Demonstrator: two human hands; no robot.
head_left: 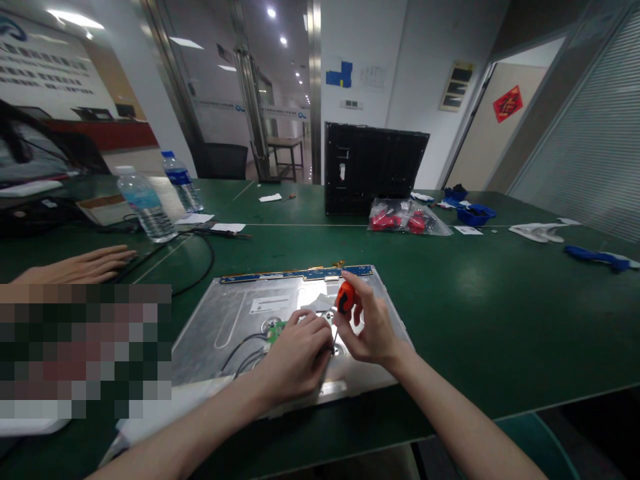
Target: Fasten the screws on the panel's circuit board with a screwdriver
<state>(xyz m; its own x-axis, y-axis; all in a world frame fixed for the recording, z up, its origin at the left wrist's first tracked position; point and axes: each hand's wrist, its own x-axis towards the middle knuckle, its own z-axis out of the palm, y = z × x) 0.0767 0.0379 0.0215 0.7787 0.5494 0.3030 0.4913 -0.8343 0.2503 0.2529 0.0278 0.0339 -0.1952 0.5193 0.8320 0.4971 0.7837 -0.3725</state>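
Observation:
A screwdriver with a red-orange and black handle point(345, 297) is gripped in my right hand point(373, 330), its thin shaft pointing down at the metal panel. My left hand point(300, 347) has its fingers curled beside the shaft's lower end, over the panel; what they hold, if anything, is hidden. Under both hands lies the silver display panel point(235, 300), with a blue circuit strip point(300, 274) along its far edge. A small green circuit board point(275, 331) with black cables point(245, 341) shows left of my left hand. The screwdriver tip is hard to see.
Another person's hand point(85, 263) rests on the green table point(475, 313) at left, near two water bottles point(150, 207). A black monitor casing point(375, 167) stands at the back, behind a plastic bag with red items point(407, 219). Blue trays point(475, 215) sit farther right.

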